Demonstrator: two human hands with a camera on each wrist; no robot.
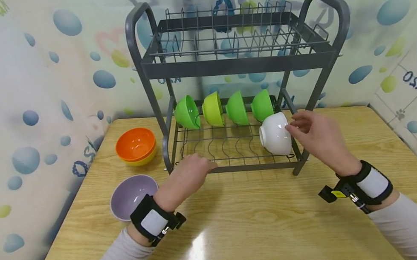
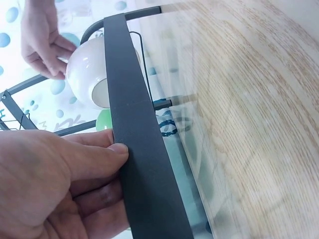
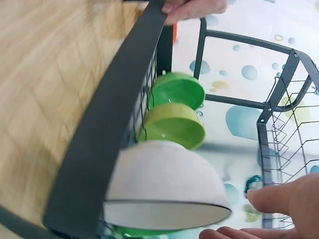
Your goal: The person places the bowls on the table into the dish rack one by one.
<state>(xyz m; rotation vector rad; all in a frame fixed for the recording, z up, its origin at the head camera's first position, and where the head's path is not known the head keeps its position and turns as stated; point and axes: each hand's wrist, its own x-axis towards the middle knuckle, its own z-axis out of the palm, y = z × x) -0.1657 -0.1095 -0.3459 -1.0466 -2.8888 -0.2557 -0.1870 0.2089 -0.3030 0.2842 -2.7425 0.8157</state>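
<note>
A white bowl (image 1: 275,134) stands on its side at the right front of the lower tier of a dark grey dish rack (image 1: 251,168). My right hand (image 1: 319,139) is just right of its rim, thumb and fingers spread apart; the right wrist view shows a gap between the thumb and the bowl (image 3: 167,174). My left hand (image 2: 65,184) pinches the rack's flat front bar (image 2: 142,164), thumb on its near face. Behind the white bowl, green bowls (image 1: 236,109) and a yellow-green bowl (image 1: 212,110) stand tilted in a row along the back.
Left of the rack, an orange bowl (image 1: 135,144) sits inside a yellow bowl (image 1: 143,160) on the wooden table (image 1: 250,224). A purple bowl (image 1: 132,194) lies nearer, partly behind my left wrist. The rack's upper wire tier (image 1: 239,60) overhangs the lower one. A patterned wall covering stands close behind.
</note>
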